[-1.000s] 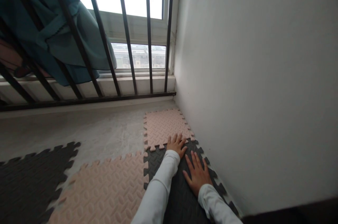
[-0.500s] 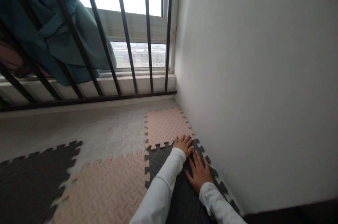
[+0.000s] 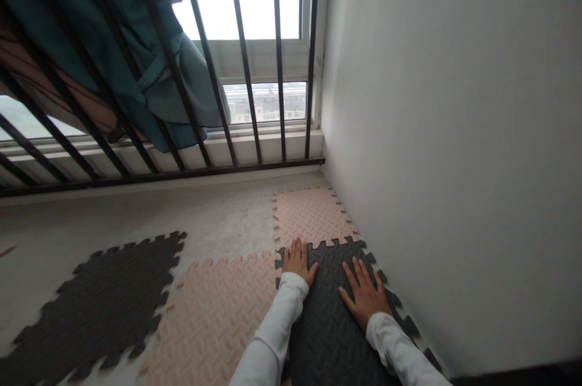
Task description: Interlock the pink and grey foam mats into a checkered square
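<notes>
My left hand (image 3: pixel 299 262) lies with fingers spread on the upper left corner of a black foam mat tile (image 3: pixel 327 313), at its seam with a pink foam mat tile (image 3: pixel 311 213) beyond it. On the right part of the same black tile rests my right hand (image 3: pixel 367 295), palm down and fingers apart. Neither hand holds anything. To the left, a larger-looking pink tile (image 3: pixel 218 319) borders the black one, partly hidden by my left sleeve. The toothed edges of the black and far pink tiles meet along the seam.
Another black tile (image 3: pixel 104 307) lies at the left on the pale floor (image 3: pixel 218 222), with a gap to the pink one. A white wall (image 3: pixel 454 162) runs along the right. Dark railing bars (image 3: pixel 245 59) stand before the window, with blue-green cloth (image 3: pixel 159 83) behind them.
My left hand has moved left along the seam, away from my right hand, which stays flat on the black tile. The view has swung a little to the left.
</notes>
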`<state>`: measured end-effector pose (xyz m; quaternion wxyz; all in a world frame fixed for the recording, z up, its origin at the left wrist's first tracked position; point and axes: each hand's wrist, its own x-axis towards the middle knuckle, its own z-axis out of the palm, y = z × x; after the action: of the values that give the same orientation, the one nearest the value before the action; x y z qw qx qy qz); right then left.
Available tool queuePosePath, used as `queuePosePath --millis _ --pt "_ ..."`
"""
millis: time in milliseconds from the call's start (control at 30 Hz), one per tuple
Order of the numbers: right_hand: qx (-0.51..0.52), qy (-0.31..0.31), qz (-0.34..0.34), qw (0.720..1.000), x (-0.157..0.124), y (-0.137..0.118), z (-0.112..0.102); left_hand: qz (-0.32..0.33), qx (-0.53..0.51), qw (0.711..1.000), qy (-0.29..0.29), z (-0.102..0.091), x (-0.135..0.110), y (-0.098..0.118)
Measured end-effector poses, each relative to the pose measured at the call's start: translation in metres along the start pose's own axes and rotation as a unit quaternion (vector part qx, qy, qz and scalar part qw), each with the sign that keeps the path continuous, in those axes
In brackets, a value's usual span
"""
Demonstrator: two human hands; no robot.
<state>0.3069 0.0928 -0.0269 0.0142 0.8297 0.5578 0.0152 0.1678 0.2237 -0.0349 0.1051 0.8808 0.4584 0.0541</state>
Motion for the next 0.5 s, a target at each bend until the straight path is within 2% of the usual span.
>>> queuePosePath --millis 167,233,300,367,433,500 --pt "-0.028 -0.002 0.002 1.000 0.001 -0.001 -0.001 -0.125 0.061 0.990 0.006 -0.014 -0.010 -0.019" --pt "-0.039 0.003 0.004 0.999 0.002 -0.001 -0.001 -0.126 0.084 0.988 0.000 -0.027 -0.015 -0.039" --pt "-0.048 0.011 0.004 0.999 0.003 -0.001 0.001 -0.129 0.103 0.986 0.004 -0.042 -0.026 -0.075" --pt "-0.054 0.023 0.002 0.998 0.004 0.000 0.004 -0.187 0.132 0.973 0.002 -0.059 -0.052 -0.123" --pt "-0.058 0.033 0.000 0.998 0.004 0.000 0.006 -0.271 0.166 0.948 -0.012 -0.075 -0.090 -0.172" --pt "-0.059 0.035 0.000 0.998 0.005 0.001 0.008 -0.320 0.178 0.930 -0.022 -0.086 -0.132 -0.212"
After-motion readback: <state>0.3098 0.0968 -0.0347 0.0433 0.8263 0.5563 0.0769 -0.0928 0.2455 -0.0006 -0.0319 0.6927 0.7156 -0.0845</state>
